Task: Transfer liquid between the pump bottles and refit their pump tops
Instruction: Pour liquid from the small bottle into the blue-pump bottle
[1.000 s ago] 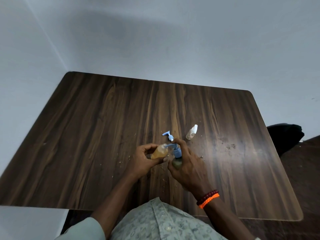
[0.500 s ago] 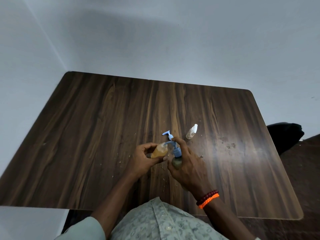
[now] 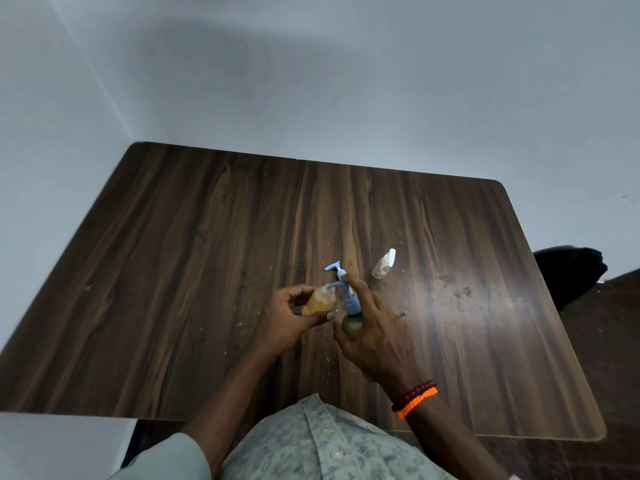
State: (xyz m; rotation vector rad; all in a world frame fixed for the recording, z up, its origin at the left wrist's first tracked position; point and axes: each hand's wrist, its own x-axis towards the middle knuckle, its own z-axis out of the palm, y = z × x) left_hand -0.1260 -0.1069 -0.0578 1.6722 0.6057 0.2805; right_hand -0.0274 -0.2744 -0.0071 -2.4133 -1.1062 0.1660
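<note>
My left hand (image 3: 289, 315) grips a small topless bottle of orange liquid (image 3: 318, 301), tilted with its open neck to the right. My right hand (image 3: 372, 325) holds a dark greenish bottle (image 3: 351, 323) with a blue pump top (image 3: 349, 299); the forefinger rests on the pump head, whose nozzle points at the orange bottle's neck. A second blue pump top (image 3: 335, 268) lies on the table just beyond the hands. A small clear bottle with a white cap (image 3: 383, 264) lies on its side to the right of it.
The dark wooden table (image 3: 173, 271) stands in a corner of grey walls, its surface dotted with crumbs and stains at the right. A black object (image 3: 571, 271) sits past the table's right edge. A white surface (image 3: 52, 445) lies at the lower left.
</note>
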